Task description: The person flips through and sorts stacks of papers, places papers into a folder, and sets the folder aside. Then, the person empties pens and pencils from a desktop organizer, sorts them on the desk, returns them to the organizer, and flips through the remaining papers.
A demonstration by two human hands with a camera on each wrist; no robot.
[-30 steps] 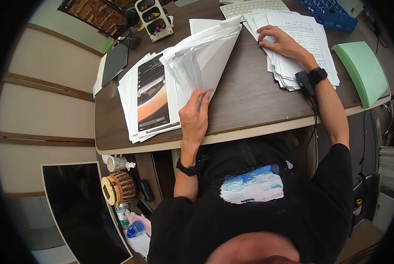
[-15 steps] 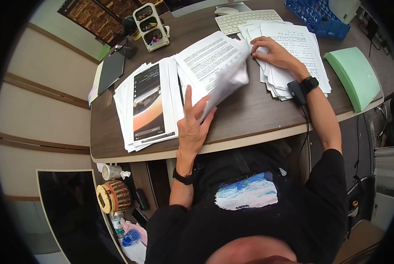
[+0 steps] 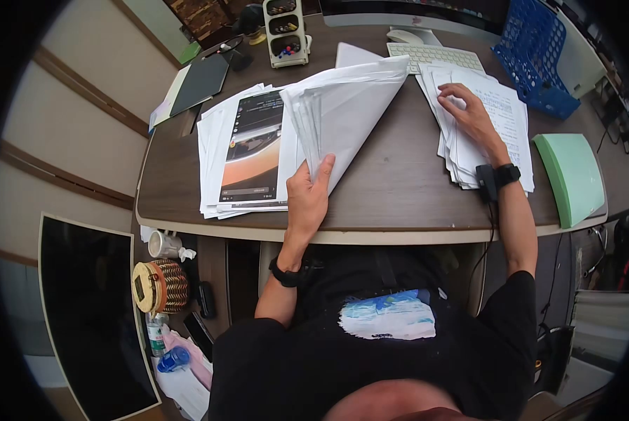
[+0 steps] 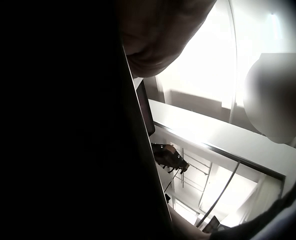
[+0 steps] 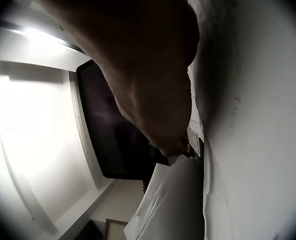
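Observation:
My left hand grips a bundle of white paper sheets near its lower edge, the thumb on the outer face. The bundle is bent over on itself, its layered edges fanned out toward the left. Beside it lies a pile of papers topped by a printed screenshot of a car. My right hand rests on a stack of printed sheets, fingers loosely bent and nothing visible between them. The right wrist view shows this hand from below, close against paper.
Behind the right stack are a white keyboard, a mouse and a monitor. A blue plastic basket and a green box-like object stand at the right. At the back is a pen organizer; a dark folder lies at the left.
Half a second ago the sheets were in mid-turn, with a printed page exposed; now they are bent over again in the left hand's grip. The right hand stays on its stack. The head view has shifted.

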